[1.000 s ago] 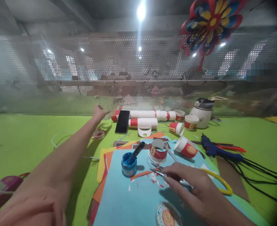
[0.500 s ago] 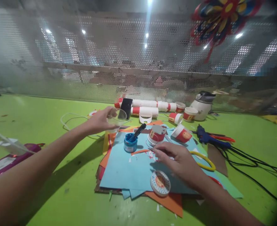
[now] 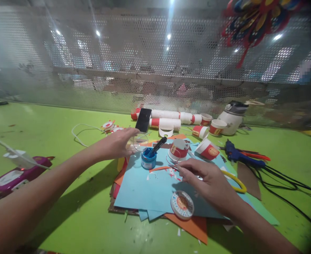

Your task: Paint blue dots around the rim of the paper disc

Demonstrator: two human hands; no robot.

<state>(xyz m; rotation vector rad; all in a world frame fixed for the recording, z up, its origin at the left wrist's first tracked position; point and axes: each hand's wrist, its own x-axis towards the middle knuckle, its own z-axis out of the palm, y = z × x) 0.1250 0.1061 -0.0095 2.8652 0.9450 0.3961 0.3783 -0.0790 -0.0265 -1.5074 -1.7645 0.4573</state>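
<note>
Just left of the frame's centre, a person's left hand (image 3: 122,141) grips a clear cup (image 3: 141,142) beside a blue paint jar (image 3: 148,161) with a black stick (image 3: 158,145) leaning in it. Right of centre, the right hand (image 3: 201,176) pinches a thin metal tool (image 3: 174,165) over light-blue paper (image 3: 139,197), its tip near a cut red-and-white paper cup (image 3: 178,151). A round patterned lid (image 3: 182,204) lies at lower centre, and a blue glue gun (image 3: 242,155) at middle right, on the green table (image 3: 81,215).
</note>
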